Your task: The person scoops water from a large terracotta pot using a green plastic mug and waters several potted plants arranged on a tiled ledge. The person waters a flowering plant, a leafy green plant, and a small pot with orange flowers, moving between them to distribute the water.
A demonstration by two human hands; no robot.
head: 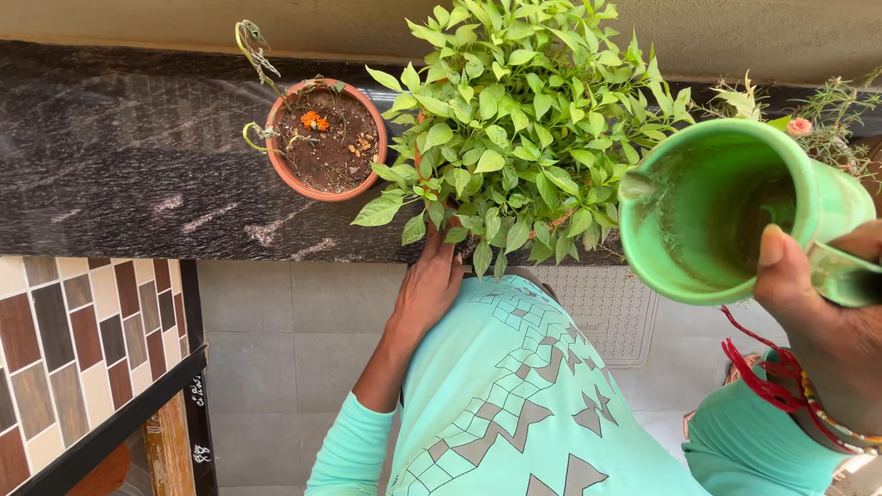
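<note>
My right hand [827, 317] grips the handle of a green plastic mug [712, 216], tilted so its open mouth faces me, just right of a bushy green-leafed plant [528, 119]. Whether water is inside the mug I cannot tell. My left hand [427, 285] reaches under the foliage toward the plant's pot, which the leaves mostly hide; its fingertips are out of sight. Left of the plant stands a terracotta pot [323, 138] with dark soil, a thin wilted stem and a small orange flower. Both pots sit on a dark stone ledge [129, 156].
A thin plant with a pink bud [801, 124] stands at the ledge's far right. Below the ledge lie grey floor tiles [285, 349] and a pale mat [602, 308]. A brown-and-cream tiled wall with a black edge [83, 349] is at lower left.
</note>
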